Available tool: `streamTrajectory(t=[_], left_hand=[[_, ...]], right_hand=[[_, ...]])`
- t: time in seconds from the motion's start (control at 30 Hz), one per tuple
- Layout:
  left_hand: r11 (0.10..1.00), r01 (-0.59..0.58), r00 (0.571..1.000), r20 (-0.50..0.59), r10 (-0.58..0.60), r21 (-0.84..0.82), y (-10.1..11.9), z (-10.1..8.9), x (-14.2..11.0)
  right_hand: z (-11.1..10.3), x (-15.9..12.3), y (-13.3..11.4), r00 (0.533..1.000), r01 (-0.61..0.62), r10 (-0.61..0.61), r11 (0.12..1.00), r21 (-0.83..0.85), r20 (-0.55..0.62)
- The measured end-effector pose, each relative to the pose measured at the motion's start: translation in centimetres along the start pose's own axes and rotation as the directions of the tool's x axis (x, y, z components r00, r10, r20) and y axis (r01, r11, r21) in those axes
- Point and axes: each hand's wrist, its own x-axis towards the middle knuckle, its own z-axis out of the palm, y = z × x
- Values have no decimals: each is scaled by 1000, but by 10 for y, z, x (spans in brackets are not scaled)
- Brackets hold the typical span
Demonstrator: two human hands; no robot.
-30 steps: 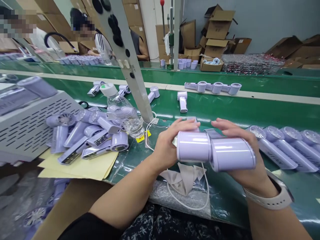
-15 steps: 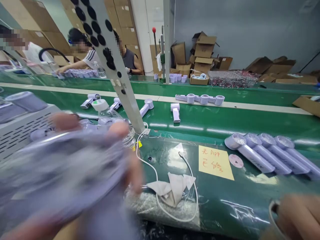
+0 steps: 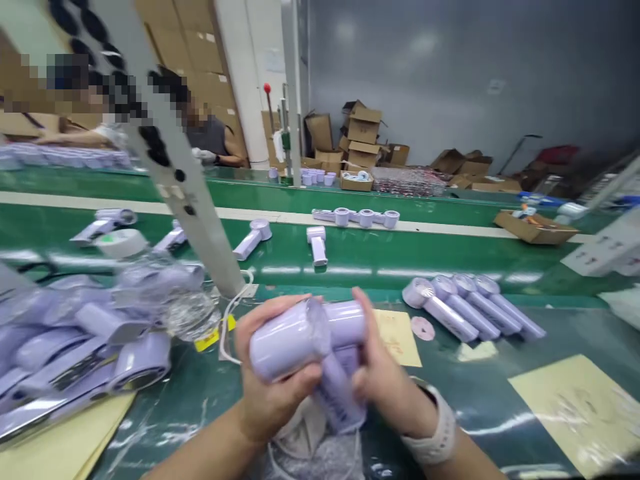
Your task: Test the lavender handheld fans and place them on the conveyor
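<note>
My left hand (image 3: 273,390) is wrapped round the head of a lilac handheld fan (image 3: 293,340). A second lilac fan (image 3: 345,327) lies against the first, and my right hand (image 3: 383,383) grips it from the right side. Both hands hover over the green bench (image 3: 470,407) near its front edge. A white watch (image 3: 436,433) sits on my right wrist. Beneath my hands lie a grey cloth (image 3: 307,427) and a white cable (image 3: 230,320).
A heap of lilac fans (image 3: 75,347) and a clear water bottle (image 3: 160,293) lie at the left. A row of several fans (image 3: 470,307) rests at the right beside a yellow note (image 3: 397,337). A slanted metal post (image 3: 185,187) rises ahead. Other people sit beyond the conveyor.
My hands swung left with the fans in a blur, then came back to the middle. The view has turned to the right, and both hands again hold fans.
</note>
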Motion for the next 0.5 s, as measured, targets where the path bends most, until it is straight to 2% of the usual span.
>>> streamTrajectory(t=[0.07,0.1,0.17,0.2,0.27,0.3,0.33,0.37,0.4,0.43,0.47,0.5], left_hand=[[996,-51,999,10,50,72,-18,2,-13],[996,-25,1000,19,23,90,-28,2,-19],[978,102,992,51,-113,184,-48,1,-27],[949,170,972,114,-206,264,-57,1,-31],[876,238,890,267,-370,420,-70,0,-34],[846,242,839,336,-428,475,-74,1,-35],[826,243,798,379,-468,508,-76,1,-35],[811,249,770,399,-497,530,-78,2,-35],[792,267,756,391,-525,549,-79,3,-35],[771,298,748,364,-555,563,-79,4,-34],[750,334,742,331,-583,571,-78,5,-32],[732,366,737,301,-605,575,-77,5,-30]], right_hand=[[7,5,1,985,-40,65,987,-156,161],[5,6,-2,980,-59,102,969,-239,172],[-8,6,-12,990,-92,125,930,-355,70],[-21,3,-19,994,-104,106,917,-384,-15],[-60,-12,-37,975,-114,20,899,-423,-220],[-86,-23,-47,935,-132,-39,884,-448,-353],[-116,-38,-57,861,-173,-118,846,-504,-495],[-148,-54,-66,762,-274,-182,779,-564,-622],[-181,-71,-75,640,-433,-255,660,-614,-725],[-213,-88,-82,533,-617,-318,488,-617,-784],[-242,-105,-88,447,-770,-373,303,-562,-813],[-267,-120,-91,400,-827,-393,235,-511,-828]])
